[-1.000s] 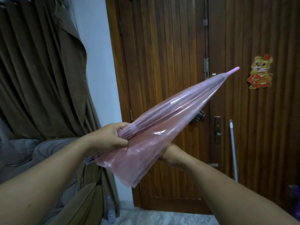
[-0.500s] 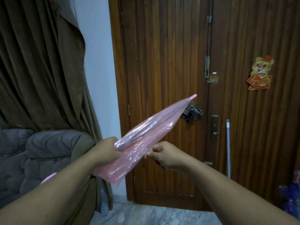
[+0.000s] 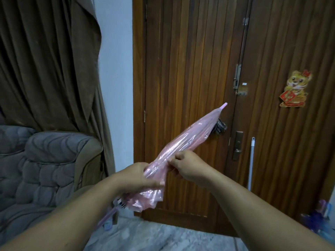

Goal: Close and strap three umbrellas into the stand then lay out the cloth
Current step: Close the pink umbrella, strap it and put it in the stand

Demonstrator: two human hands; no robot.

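Since a second ago umbrella dropped lower, canopy rolled tighter, tip toward door. Left hand clamps the bundle; right hand pinches canopy, likely the strap. Risk: slick plastic unrolls if left hand loosens before strapping

Head view, close above both forearms

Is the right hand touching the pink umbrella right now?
Touching. In the head view the right hand pinches the folded canopy of the pink umbrella at mid-length, with no gap, while the left hand grips it lower.
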